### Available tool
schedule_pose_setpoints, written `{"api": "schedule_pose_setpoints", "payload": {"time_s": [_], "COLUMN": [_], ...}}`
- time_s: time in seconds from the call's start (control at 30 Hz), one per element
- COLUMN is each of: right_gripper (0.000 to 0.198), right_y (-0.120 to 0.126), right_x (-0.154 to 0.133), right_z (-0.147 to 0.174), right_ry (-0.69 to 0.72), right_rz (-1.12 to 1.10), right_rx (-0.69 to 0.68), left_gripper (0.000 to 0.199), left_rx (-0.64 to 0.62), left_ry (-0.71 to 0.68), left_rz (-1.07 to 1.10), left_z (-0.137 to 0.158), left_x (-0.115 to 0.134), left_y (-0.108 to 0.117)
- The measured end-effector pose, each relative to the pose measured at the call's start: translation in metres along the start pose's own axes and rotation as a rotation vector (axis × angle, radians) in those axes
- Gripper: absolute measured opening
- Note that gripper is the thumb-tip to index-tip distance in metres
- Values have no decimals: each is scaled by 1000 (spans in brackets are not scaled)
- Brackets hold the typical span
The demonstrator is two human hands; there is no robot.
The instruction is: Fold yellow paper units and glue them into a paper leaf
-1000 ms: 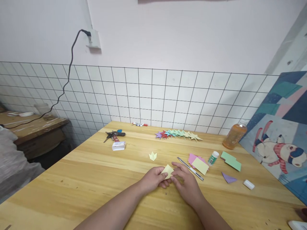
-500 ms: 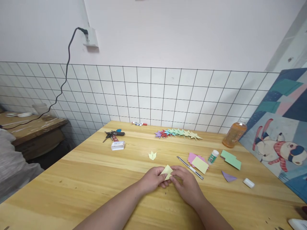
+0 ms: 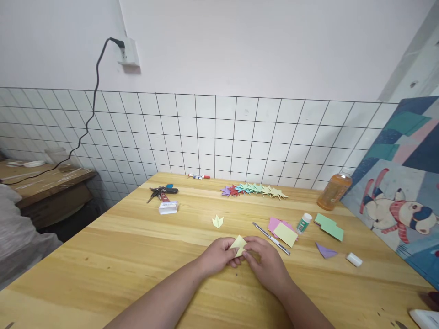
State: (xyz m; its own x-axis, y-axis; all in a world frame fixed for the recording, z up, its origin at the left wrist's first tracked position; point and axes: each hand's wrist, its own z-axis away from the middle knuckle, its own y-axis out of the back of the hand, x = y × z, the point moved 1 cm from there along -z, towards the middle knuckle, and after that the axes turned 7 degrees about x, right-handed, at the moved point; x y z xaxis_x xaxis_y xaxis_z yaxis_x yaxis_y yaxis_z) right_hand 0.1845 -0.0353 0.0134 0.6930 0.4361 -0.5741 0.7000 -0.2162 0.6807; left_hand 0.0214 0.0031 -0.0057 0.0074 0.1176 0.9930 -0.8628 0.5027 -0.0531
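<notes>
Since a second ago, the right hand has drawn its outstretched fingers in around the yellow paper piece; the left hand keeps its place. Both hands now pinch that small diamond between them, over the near middle of the desk. It looks partly folded; how many creases it has I cannot tell.

Beyond the right hand, towards the desk's right edge, lie a white eraser-like block and a purple folded triangle, which seems only begun. A utility knife slants just beside a yellow sheet overlapping pink sheets. Past these are green sheets and a white-capped bottle; the sheets appear flat, so likely unfolded so far.

Straight ahead of the hands rests a pointed yellow folded piece, apparently shaped already. A white box and keys sit towards the far left corner. Near the far edge, a row of folded paper pieces looks finished, running from purple to pale yellow.
</notes>
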Motion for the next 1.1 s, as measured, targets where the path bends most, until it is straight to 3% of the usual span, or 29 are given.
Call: {"api": "schedule_pose_setpoints", "payload": {"time_s": [1.1], "right_gripper": [17], "right_y": [-1], "right_x": [0], "right_z": [2], "right_ry": [10], "right_rz": [24], "right_rx": [7], "left_gripper": [28], "left_rx": [-6], "left_ry": [3], "left_rz": [-11], "left_z": [-1], "left_x": [0], "left_y": [-1]}}
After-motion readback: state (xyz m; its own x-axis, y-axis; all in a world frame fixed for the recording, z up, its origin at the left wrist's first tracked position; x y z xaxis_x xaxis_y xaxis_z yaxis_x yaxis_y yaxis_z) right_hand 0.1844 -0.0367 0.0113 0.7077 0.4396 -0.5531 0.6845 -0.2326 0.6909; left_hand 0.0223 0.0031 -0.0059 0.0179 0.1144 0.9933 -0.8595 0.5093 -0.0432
